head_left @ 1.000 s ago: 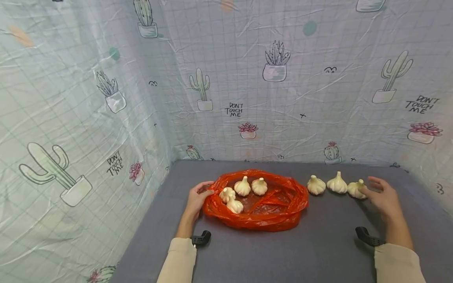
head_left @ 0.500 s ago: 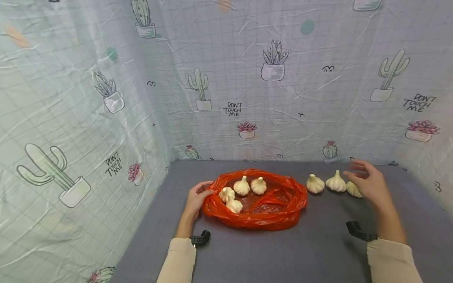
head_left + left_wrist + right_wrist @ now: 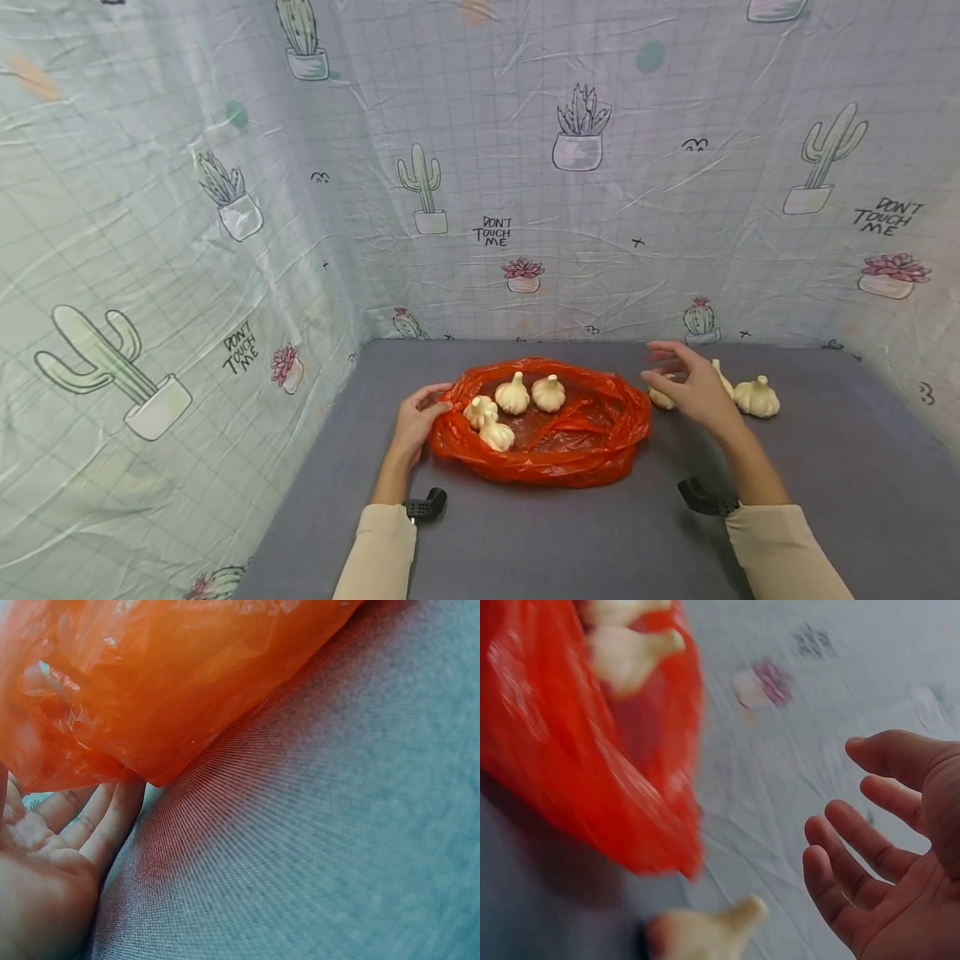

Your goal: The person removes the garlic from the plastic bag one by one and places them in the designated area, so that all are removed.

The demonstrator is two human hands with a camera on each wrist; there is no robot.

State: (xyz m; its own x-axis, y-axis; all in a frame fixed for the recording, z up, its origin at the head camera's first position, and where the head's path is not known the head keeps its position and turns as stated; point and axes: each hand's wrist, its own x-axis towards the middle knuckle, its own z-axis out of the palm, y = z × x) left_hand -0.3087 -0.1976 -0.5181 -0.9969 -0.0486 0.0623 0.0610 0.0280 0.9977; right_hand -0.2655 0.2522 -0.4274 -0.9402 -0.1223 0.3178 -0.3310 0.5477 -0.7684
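A red plastic bag (image 3: 551, 472) lies with its mouth spread wide, several garlic bulbs (image 3: 513, 394) inside toward its left end. My left hand (image 3: 412, 423) holds the bag's left edge, thumb at the rim and fingers along the outside. To the right of the bag, my right hand (image 3: 699, 390) hovers with fingers apart and nothing between them. It partly covers the nearest loose garlic bulb (image 3: 661, 399) and the middle one (image 3: 722, 379). The right wrist view shows that open palm beside a garlic bulb (image 3: 705, 934) and the bag (image 3: 562, 757).
Another garlic bulb (image 3: 757, 397) sits at the right end of the row on the grey tabletop (image 3: 555, 542). A hanging sheet (image 3: 480, 167) printed with cacti encloses the table's back and sides.
My right hand has swept left from the rightmost garlic bulb to the one nearest the bag, uncovering the rightmost bulb. The left hand and the bag have stayed in place.
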